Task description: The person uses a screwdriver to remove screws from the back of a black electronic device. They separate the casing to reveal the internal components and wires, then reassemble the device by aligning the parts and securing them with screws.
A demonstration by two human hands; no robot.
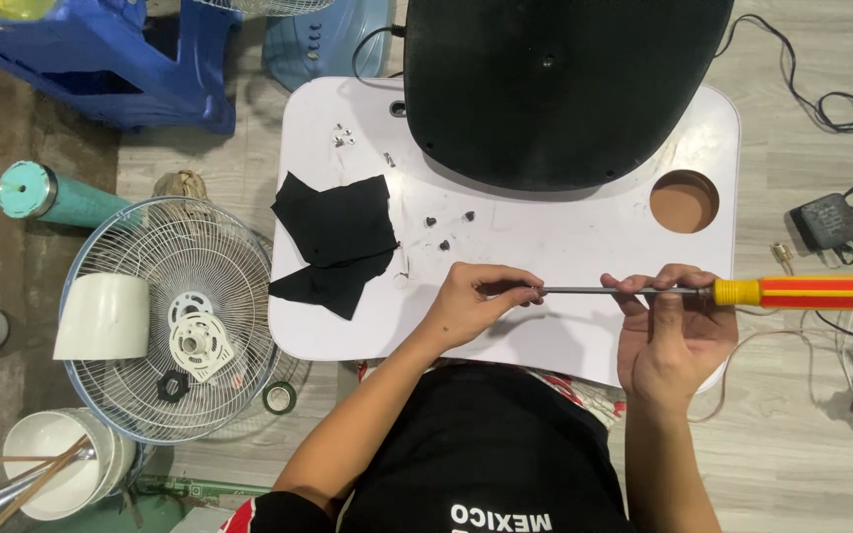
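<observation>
Pale wood-look flooring surrounds a small white worktop point(545, 237) with rounded corners and a round cup hole point(684, 201) near its right edge. At the far side of the worktop lies a large black rounded panel point(560, 84), and just in front of it a few small dark screws point(449, 229) are scattered, with more tiny silver screws point(344, 136) near the far left corner. Pieces of black cloth point(338, 237) lie on the left part of the worktop, one reaching over its edge. Over the near edge the person holds a screwdriver point(703, 291) level, its metal shaft running from left to right and its orange handle with red stripes pointing right, past the worktop. The left hand point(476, 301) pinches the tip of the shaft between thumb and fingers; whether a screw sits there is too small to tell. The right hand point(671, 331) is palm up, with its fingers curled round the shaft just beside the handle. On the floor to the left lies a wire fan guard point(175, 316) carrying a white cylinder point(103, 316) and white plastic fan parts point(197, 341). A black power adapter point(826, 219) with cables sits on the floor at right.
</observation>
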